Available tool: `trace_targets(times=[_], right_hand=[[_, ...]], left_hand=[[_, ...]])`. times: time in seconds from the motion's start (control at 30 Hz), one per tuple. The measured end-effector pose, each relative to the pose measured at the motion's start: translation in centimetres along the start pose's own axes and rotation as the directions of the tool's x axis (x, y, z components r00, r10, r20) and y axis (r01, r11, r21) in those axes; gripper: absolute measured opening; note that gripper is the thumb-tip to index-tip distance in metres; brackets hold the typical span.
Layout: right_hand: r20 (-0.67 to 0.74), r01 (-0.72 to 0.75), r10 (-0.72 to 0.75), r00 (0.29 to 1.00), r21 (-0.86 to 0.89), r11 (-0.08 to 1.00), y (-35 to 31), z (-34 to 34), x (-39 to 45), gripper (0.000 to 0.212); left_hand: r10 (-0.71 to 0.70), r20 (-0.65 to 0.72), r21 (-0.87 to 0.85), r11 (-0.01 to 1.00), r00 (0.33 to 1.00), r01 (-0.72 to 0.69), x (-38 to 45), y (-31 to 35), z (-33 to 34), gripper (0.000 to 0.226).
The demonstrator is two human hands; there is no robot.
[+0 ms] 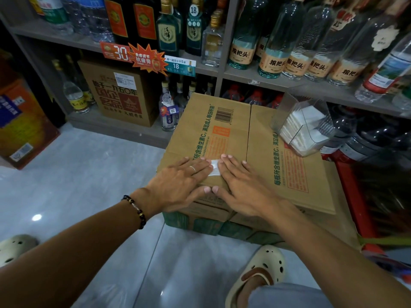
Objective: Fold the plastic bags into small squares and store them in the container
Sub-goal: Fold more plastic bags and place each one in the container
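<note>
A small folded white plastic bag (215, 167) lies on top of a brown cardboard box (264, 147). My left hand (178, 185) and my right hand (240, 185) lie flat on the box side by side, fingers straight, pressing on the bag; only a strip of it shows between them. A clear plastic container (304, 125) stands tilted on the box's far right corner and holds several folded white bags.
Shelves (266, 78) packed with glass bottles rise just behind the box. Another carton (120, 94) stands on the lowest shelf at left, and an orange carton (24, 121) on the floor at far left. A red rack (353, 187) stands to the right. My sandalled feet are on the tiled floor.
</note>
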State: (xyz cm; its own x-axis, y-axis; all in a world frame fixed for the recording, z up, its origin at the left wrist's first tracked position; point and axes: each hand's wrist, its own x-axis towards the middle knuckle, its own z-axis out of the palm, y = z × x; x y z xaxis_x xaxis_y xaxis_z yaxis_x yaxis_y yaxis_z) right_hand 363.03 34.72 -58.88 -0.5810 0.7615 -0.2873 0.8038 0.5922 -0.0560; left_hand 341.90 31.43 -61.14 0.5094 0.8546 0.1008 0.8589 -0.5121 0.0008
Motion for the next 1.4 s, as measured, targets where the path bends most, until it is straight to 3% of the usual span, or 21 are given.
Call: trace_targets(times=[0.2, 0.3, 0.37, 0.43, 0.5, 0.57, 0.63, 0.7, 0.8, 0.9, 0.97, 1.03, 1.13, 1.2, 1.27, 1.4], right_hand=[[-0.003, -0.011, 0.011, 1.0, 0.013, 1.0, -0.2, 0.1, 0.0, 0.077], [-0.004, -0.015, 0.015, 1.0, 0.009, 1.0, -0.3, -0.1, -0.1, 0.078], [-0.011, -0.003, 0.003, 1.0, 0.006, 1.0, -0.5, -0.1, -0.2, 0.078], [-0.003, 0.049, -0.049, 0.999, 0.005, 0.999, -1.2, -0.1, -0.4, 0.079], [-0.003, 0.118, -0.118, 0.993, -0.003, 0.993, -2.3, 0.2, -0.8, 0.079], [-0.025, 0.164, -0.165, 0.986, -0.019, 0.986, -3.2, 0.5, -1.1, 0.079], [-0.048, 0.194, -0.195, 0.98, -0.023, 0.981, -3.7, 0.5, -1.2, 0.077], [-0.048, 0.218, -0.218, 0.975, -0.014, 0.976, -3.9, 0.4, -1.3, 0.075], [-0.061, 0.226, -0.223, 0.973, 0.064, 0.972, -4.1, 0.2, -1.5, 0.072], [-0.201, 0.163, -0.074, 0.977, 0.475, 0.865, -4.6, -0.8, -1.5, 0.07], [-0.204, 0.076, 0.125, 0.971, 0.759, 0.646, -4.6, -1.8, -1.3, 0.077], [-0.109, 0.016, 0.232, 0.967, 0.929, 0.371, -3.9, -2.7, -1.3, 0.073], [0.018, -0.038, 0.259, 0.966, 0.997, 0.072, -2.5, -3.6, -2.1, 0.027], [0.045, -0.054, 0.313, 0.949, 0.998, 0.018, -1.5, -3.9, -2.6, 0.01], [0.046, -0.056, 0.409, 0.911, 0.998, 0.012, -0.1, -4.2, -2.9, 0.007], [-0.03, -0.053, 0.593, 0.805, 0.991, 0.122, 4.1, -5.4, -4.3, 0.008]], left_hand=[[-0.013, -0.029, 0.001, 1.0, 0.999, 0.013, -1.3, -0.6, 0.1, 0.07], [-0.005, -0.119, -0.02, 1.0, 0.993, 0.003, -1.9, -0.9, -0.5, 0.06], [-0.08, -0.231, -0.086, 0.994, 0.97, 0.062, -2.6, -0.6, -0.8, 0.049], [-0.261, -0.318, -0.187, 0.96, 0.911, 0.209, -3.4, 0.4, -1.0, 0.035], [-0.531, -0.305, -0.333, 0.837, 0.791, 0.434, -4.2, 1.9, -1.2, 0.02], [-0.781, -0.128, -0.542, 0.571, 0.611, 0.616, -4.2, 3.2, -1.3, 0.021], [-0.879, 0.099, -0.727, 0.256, 0.466, 0.637, -3.7, 3.5, -1.2, 0.025], [-0.881, 0.201, -0.823, 0.085, 0.427, 0.562, -2.9, 3.2, -1.2, 0.023], [-0.87, 0.222, -0.855, 0.043, 0.441, 0.517, -2.3, 2.9, -2.0, 0.02], [-0.828, 0.241, -0.889, 0.022, 0.507, 0.458, -2.5, 2.8, -2.9, 0.018], [-0.788, 0.265, -0.907, -0.008, 0.556, 0.421, -2.8, 2.8, -3.7, 0.015], [-0.75, 0.27, -0.932, -0.045, 0.604, 0.361, -2.7, 2.9, -4.5, 0.014], [-0.707, 0.257, -0.953, -0.075, 0.659, 0.292, -1.5, 3.5, -6.1, 0.014], [-0.691, 0.225, -0.946, 0.014, 0.687, 0.324, -0.2, 4.0, -6.8, 0.014], [-0.687, 0.16, -0.921, 0.155, 0.709, 0.358, 1.4, 4.6, -7.1, 0.012], [-0.624, 0.009, -0.851, 0.405, 0.782, 0.333, 5.5, 6.3, -7.3, 0.006]])
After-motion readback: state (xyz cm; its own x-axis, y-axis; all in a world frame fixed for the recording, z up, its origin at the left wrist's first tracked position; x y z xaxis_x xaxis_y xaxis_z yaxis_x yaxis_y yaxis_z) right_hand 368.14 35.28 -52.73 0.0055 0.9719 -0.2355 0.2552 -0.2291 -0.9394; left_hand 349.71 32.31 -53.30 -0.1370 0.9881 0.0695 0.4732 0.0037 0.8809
